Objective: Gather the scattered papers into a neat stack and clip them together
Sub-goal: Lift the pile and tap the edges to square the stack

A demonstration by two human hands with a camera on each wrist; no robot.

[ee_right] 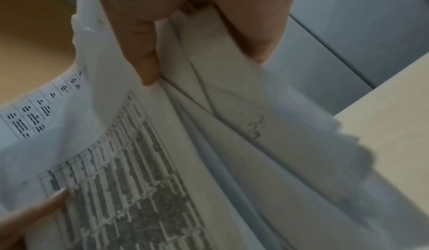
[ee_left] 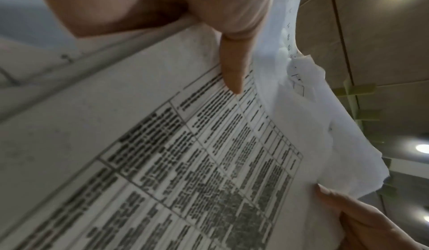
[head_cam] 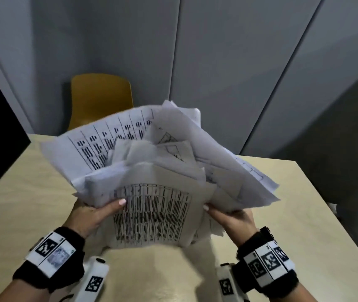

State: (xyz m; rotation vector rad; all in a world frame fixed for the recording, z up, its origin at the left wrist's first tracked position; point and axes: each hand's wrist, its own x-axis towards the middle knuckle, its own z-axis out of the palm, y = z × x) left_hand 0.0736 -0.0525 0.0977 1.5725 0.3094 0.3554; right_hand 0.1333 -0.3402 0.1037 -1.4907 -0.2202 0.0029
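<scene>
Fingers (ee_left: 232, 66) of the left hand (head_cam: 91, 216) clamped on the left edge of the papers (head_cam: 152, 214), thumb laid over the printed table on the front sheet, the rest tucked behind. Fingers (ee_right: 146, 55) of the right hand (head_cam: 232, 219) clamped on the opposite edge, thumb in front, others behind the bundle. Papers pinched between both hands, held up off the desk (head_cam: 27, 192), bottom edges roughly together, top ends fanned out loose and crumpled, uneven. Beyond the desk's far edge, a yellow chair (head_cam: 101, 97) against grey wall panels (head_cam: 228, 62).
</scene>
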